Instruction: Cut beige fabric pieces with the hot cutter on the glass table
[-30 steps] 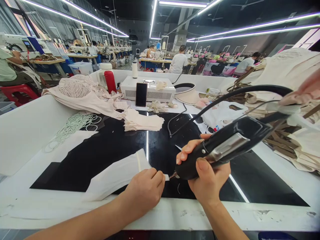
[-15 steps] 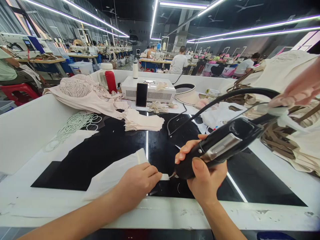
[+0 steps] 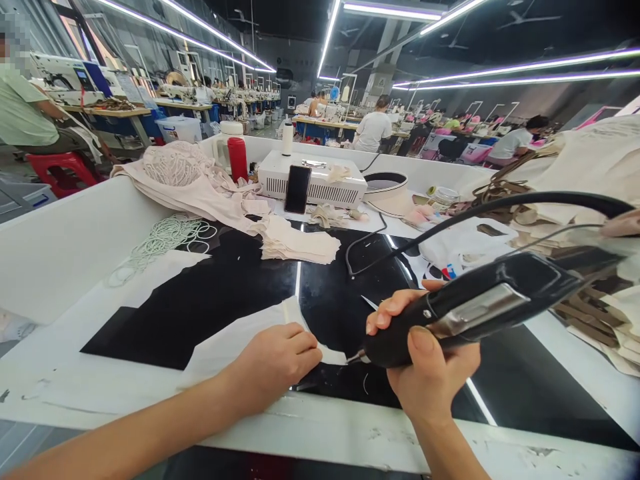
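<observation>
My right hand [image 3: 435, 373] is wrapped round a black handheld tool [image 3: 480, 303] with a silver panel. Its thin metal tip [image 3: 357, 357] meets the narrow end of a white fabric piece [image 3: 240, 340]. Closed over that fabric, my left hand [image 3: 280, 363] presses near its strip, left of the tip. Both the fabric and the tip lie over a black glossy sheet [image 3: 230, 293] on the white table [image 3: 340, 427]. Another person's hand [image 3: 620, 223] shows at the right edge, by the tool's rear end and cable.
Pale cut pieces [image 3: 300, 240], a phone [image 3: 298, 189] and a white vented box [image 3: 320, 177] stand behind. Pink garments [image 3: 185, 180] and green cord [image 3: 170, 240] lie left. Cream fabric with brown straps [image 3: 595, 287] is piled right. A black cable [image 3: 430, 233] arches over the table.
The view has shifted, so most things sit further right. The tool and my right hand have moved slightly away from my left hand, and more of the fabric's narrow end shows.
</observation>
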A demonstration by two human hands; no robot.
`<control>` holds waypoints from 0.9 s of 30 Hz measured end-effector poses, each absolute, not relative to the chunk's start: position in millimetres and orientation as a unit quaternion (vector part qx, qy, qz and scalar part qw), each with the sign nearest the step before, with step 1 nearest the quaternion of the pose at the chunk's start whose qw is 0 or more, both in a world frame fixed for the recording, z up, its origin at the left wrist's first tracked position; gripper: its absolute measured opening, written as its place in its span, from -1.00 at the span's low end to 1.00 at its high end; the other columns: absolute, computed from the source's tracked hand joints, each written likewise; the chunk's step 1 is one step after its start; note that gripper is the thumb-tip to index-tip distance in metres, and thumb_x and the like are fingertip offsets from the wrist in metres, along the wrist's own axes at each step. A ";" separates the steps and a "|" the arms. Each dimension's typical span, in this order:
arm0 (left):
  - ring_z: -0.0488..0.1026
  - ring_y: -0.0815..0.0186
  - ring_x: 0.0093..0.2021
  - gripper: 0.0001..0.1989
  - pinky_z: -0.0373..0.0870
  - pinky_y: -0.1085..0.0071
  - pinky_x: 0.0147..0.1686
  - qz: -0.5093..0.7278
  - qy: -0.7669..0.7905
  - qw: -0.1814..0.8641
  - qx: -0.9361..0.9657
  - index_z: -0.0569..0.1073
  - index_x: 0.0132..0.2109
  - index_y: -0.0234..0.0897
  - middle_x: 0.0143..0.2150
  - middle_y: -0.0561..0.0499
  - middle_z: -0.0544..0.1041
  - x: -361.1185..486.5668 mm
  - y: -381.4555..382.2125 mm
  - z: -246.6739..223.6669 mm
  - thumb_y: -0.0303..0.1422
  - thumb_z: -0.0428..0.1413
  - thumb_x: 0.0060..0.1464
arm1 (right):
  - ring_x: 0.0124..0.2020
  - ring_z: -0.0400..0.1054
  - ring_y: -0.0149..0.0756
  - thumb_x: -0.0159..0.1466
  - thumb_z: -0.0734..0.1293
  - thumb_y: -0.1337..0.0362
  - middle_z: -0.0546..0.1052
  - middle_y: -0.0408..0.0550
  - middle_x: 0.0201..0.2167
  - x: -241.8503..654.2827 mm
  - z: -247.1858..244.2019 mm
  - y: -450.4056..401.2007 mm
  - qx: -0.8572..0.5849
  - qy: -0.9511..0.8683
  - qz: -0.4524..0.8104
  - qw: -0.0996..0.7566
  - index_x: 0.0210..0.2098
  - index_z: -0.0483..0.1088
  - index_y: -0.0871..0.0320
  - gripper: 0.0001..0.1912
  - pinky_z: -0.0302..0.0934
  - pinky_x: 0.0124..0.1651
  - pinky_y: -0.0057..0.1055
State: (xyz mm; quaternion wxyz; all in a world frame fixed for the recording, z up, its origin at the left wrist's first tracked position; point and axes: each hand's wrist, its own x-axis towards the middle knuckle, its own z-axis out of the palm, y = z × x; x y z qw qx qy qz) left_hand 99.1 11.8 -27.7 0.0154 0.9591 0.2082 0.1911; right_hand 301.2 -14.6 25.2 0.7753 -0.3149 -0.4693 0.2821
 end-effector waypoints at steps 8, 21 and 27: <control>0.46 0.26 -0.14 -0.87 0.45 0.39 -0.21 0.200 0.203 -0.012 0.958 0.45 -0.09 -0.33 -0.18 -0.03 0.53 99.0 6.7 -30.1 -0.61 0.07 0.33 | -0.51 0.39 -0.35 0.15 0.55 0.18 0.51 -0.19 -0.40 299.1 34.2 -14.1 -0.331 -0.446 0.285 0.781 -0.03 0.44 0.03 -0.57 0.40 -0.51 -0.34; 0.41 0.28 -0.26 -0.82 0.42 0.38 -0.24 0.216 0.198 -0.062 0.954 0.45 -0.20 -0.33 -0.29 0.01 0.48 105.6 3.9 -34.1 -0.65 0.04 0.29 | -0.52 0.37 -0.37 0.17 0.50 0.24 0.50 -0.24 -0.43 270.7 37.3 2.8 -0.324 -0.443 0.281 0.787 -0.05 0.41 0.02 -0.63 0.39 -0.52 -0.37; 0.39 0.27 -0.28 -0.84 0.41 0.37 -0.27 0.224 0.196 -0.062 0.953 0.46 -0.24 -0.35 -0.31 0.01 0.45 107.5 3.7 -31.7 -0.65 0.08 0.26 | -0.50 0.36 -0.37 0.17 0.50 0.25 0.51 -0.23 -0.42 269.5 35.2 3.1 -0.326 -0.444 0.284 0.785 -0.05 0.43 0.01 -0.63 0.39 -0.50 -0.38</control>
